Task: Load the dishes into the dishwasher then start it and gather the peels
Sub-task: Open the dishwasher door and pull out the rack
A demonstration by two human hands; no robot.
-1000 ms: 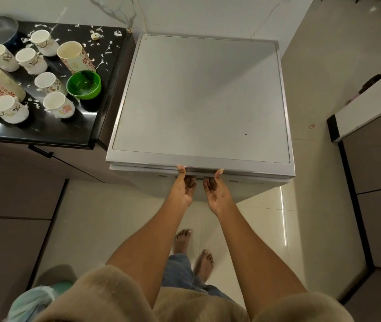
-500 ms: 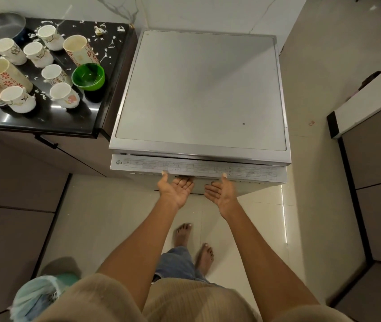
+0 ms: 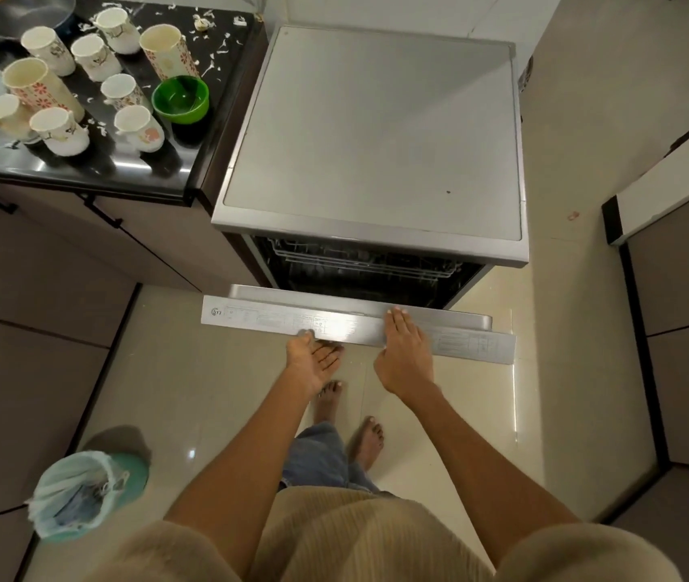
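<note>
1. Head view: brushed steel is under both your hands. The dishwasher door stands partly open, tipped out from the dishwasher, with a wire rack showing in the dark gap behind it.
2. Your right hand lies palm down on the door's top edge, fingers straight and pressed together.
3. Your left hand is palm up beneath that edge; its thumb touches the control strip and its fingers curl under, hooking the door.
4. The dishes wait on the black counter to your left: white cups, two tall flowered tumblers, a green bowl and a dark pan.
5. White peels lie scattered among them.
6. A lined bin stands on the floor by your left leg.
</note>
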